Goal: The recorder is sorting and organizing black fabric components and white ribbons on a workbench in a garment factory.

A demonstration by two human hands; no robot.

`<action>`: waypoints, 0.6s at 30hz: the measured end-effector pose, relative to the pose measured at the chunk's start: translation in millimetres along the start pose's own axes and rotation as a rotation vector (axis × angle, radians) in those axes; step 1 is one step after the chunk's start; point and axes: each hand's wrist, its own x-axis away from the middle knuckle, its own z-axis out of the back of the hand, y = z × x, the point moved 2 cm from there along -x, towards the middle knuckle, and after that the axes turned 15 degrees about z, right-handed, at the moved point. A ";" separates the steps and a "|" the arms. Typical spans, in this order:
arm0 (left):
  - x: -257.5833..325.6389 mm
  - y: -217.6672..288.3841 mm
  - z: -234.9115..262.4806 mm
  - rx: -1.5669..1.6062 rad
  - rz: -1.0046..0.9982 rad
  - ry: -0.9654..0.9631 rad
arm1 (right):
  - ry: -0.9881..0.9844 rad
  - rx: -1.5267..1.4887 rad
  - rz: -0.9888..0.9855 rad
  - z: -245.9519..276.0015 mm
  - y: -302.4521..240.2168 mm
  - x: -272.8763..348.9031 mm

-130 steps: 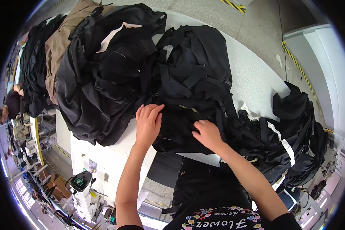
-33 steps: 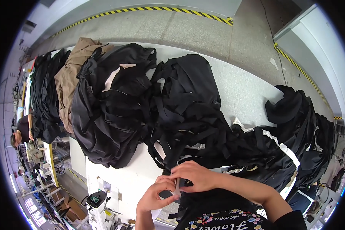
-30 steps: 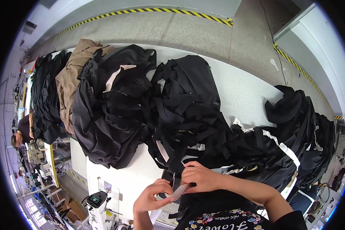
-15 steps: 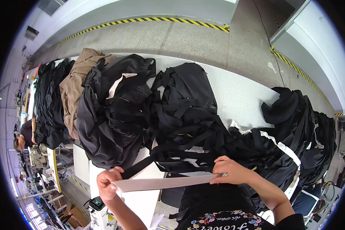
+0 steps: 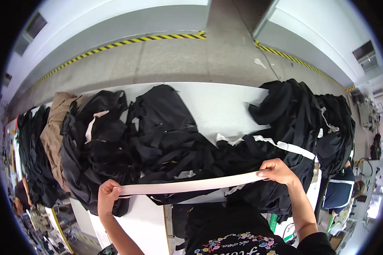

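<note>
A long, flat white fabric strip (image 5: 190, 185) is stretched out in front of me, bowing slightly downward. My left hand (image 5: 110, 192) pinches its left end between thumb and fingers. The right end is gripped by my right hand (image 5: 275, 170), thumb on top. Behind and partly under the strip lies a tangled heap of black fabric pieces and straps (image 5: 174, 151). Whether a dark layer backs the strip I cannot tell.
A white table (image 5: 219, 106) carries several fabric piles. Black garments (image 5: 95, 146) and a brown fabric pile (image 5: 55, 136) lie to the left. At the right are more black garments (image 5: 291, 110). Other people sit at the far left and right edges.
My hands have moved farther apart, drawing the strip longer and straighter. The right hand shifted right and up. A black band beside my left hand no longer shows, and my view has turned.
</note>
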 end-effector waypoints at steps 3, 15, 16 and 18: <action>-19.8 0.1 -15.4 -0.104 0.071 -0.102 | 0.080 0.083 -0.002 22.3 9.1 22.0; -44.6 -38.4 -57.0 -0.725 0.382 -0.246 | 0.302 0.531 -0.176 49.9 68.9 90.8; -47.4 -44.2 -55.2 -0.647 0.357 -0.220 | 0.342 0.525 -0.159 51.0 69.4 90.0; -52.2 -51.0 -53.4 -0.577 0.326 -0.195 | 0.399 0.525 -0.105 49.2 73.8 85.2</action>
